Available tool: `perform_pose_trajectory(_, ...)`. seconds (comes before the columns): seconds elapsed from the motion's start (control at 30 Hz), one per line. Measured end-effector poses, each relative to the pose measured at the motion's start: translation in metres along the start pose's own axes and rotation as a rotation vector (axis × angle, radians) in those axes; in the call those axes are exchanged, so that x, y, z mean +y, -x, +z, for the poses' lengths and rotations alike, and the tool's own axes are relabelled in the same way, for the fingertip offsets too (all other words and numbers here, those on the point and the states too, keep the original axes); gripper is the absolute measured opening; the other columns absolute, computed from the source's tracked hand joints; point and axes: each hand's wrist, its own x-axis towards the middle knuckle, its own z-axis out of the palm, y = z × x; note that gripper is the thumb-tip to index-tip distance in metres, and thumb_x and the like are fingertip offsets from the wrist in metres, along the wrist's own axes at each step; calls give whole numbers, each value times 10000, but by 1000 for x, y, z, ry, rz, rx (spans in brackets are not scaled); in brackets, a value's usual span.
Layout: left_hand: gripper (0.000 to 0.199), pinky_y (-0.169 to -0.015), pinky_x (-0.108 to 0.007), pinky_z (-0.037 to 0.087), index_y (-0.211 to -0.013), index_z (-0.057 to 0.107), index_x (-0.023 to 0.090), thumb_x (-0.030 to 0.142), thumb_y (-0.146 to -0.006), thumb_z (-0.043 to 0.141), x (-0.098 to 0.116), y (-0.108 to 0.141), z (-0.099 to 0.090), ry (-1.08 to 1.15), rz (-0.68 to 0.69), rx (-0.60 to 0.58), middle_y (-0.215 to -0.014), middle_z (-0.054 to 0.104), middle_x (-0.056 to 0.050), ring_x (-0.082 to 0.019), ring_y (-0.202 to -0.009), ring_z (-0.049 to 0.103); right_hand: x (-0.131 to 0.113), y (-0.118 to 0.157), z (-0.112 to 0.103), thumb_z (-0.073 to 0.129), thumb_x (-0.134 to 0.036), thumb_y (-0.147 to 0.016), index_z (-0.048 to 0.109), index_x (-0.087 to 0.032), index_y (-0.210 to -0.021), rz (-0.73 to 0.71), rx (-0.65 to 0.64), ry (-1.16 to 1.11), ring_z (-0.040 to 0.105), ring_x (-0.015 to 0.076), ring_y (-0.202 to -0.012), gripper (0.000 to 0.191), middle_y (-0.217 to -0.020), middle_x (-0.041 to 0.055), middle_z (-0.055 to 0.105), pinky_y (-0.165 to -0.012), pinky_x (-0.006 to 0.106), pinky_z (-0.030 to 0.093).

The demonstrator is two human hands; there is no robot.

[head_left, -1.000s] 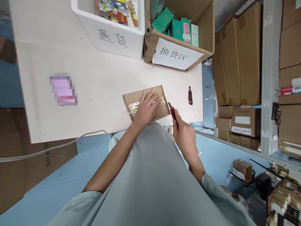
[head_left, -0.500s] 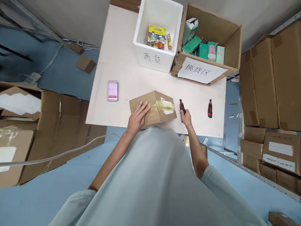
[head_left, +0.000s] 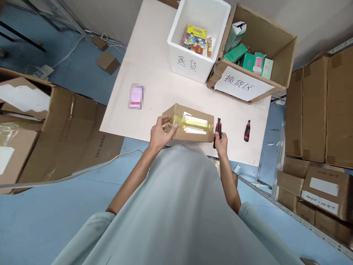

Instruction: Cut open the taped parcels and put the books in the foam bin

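A brown cardboard box [head_left: 193, 136] lies at the table's near edge, its labelled face with yellowish tape turned up. My left hand [head_left: 161, 132] grips the box's left end, thumb on the near side of the tape and fingers on the far side. Beside the box's right end, my right hand [head_left: 221, 142] is closed around a black and red utility knife [head_left: 218, 128] that points away from me. Whether its blade is out I cannot make out. A second utility knife [head_left: 247, 131] lies farther right on the table.
On the white table [head_left: 157, 77] stand a white foam box [head_left: 190, 70] holding colourful packs and a cardboard carton [head_left: 278, 66] with green boxes. A phone [head_left: 136, 96] lies at left. Large cartons [head_left: 74, 136] stand left, stacked boxes [head_left: 311, 110] right.
The box has been rolled so its labelled face points up, and my left hand has shifted from its top to its left end. My right hand with the knife has come closer to it.
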Motion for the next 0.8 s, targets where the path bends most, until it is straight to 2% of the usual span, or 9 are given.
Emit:
perform_pose_trajectory(0.13, 592, -1134, -562, 671, -1366, 584, 246, 538, -912, 826, -33, -8, 32, 116, -129, -92, -1447, 789, -174, -334, -1371, 765, 3, 5, -35, 397, -581, -1087, 625, -176, -1235, -5, 71, 148, 747, 319, -1130, 487, -1233, 233, 807, -932, 387, 560)
perform_pose_trajectory(0.23, 711, -1163, -596, 641, -1407, 565, 228, 559, -847, 853, -56, -9, 55, 204, -186, -166, -1460, 784, -203, -344, -1337, 781, 1, 6, -59, 374, -578, -1106, 623, -170, -1297, -47, 25, 270, 762, 338, -1056, 515, -1208, 236, 816, -862, 380, 552)
perform_pose_trajectory(0.3, 834, -1189, -604, 620, -1482, 534, 214, 600, -818, 860, -64, -7, 65, 261, -195, -204, -1511, 750, -234, -360, -1372, 764, -5, 8, -72, 344, -549, -1125, 620, -163, -1343, -102, -7, 363, 771, 353, -993, 523, -1164, 229, 827, -827, 384, 547)
perform_pose_trajectory(0.4, 942, -1213, -584, 606, -1596, 468, 227, 647, -842, 845, -64, -3, 69, 321, -165, -246, -1563, 716, -235, -363, -1466, 711, -22, 13, -83, 325, -487, -1146, 608, -137, -1444, -227, -73, 466, 782, 364, -945, 540, -1124, 206, 842, -835, 402, 561)
perform_pose_trajectory(0.47, 917, -1255, -568, 575, -1596, 474, 243, 669, -866, 831, -60, -1, 68, 353, -138, -254, -1556, 724, -210, -348, -1514, 678, -41, 17, -82, 351, -448, -1157, 605, -142, -1518, -349, -197, 508, 794, 348, -964, 537, -1157, 177, 852, -867, 399, 577)
perform_pose_trajectory(0.57, 776, -1317, -556, 520, -1456, 578, 262, 713, -873, 820, -52, 0, 66, 366, -120, -251, -1550, 730, -168, -328, -1517, 674, -73, 20, -70, 396, -386, -1184, 575, -200, -1653, -565, -438, 611, 789, 308, -1175, 535, -1382, 143, 823, -978, 366, 579)
perform_pose_trajectory(0.63, 684, -1324, -559, 516, -1339, 635, 269, 734, -871, 816, -50, 0, 66, 357, -124, -243, -1527, 743, -140, -323, -1486, 694, -93, 19, -61, 390, -379, -1215, 522, -251, -1733, -658, -576, 747, 755, 293, -1283, 550, -1482, 125, 785, -1000, 339, 561)
perform_pose_trajectory(0.7, 640, -1317, -569, 526, -1274, 668, 261, 736, -871, 815, -51, 0, 67, 351, -130, -230, -1485, 763, -131, -329, -1460, 709, -110, 14, -53, 368, -392, -1238, 463, -284, -1785, -687, -668, 900, 758, 295, -1249, 565, -1452, 123, 790, -947, 323, 544)
perform_pose_trajectory(0.8, 636, -1329, -573, 516, -1259, 697, 236, 727, -874, 821, -53, 0, 68, 350, -134, -225, -1471, 773, -142, -339, -1452, 713, -125, 4, -46, 355, -407, -1251, 413, -307, -1814, -725, -729, 1029, 770, 295, -1158, 574, -1389, 121, 797, -876, 316, 504)
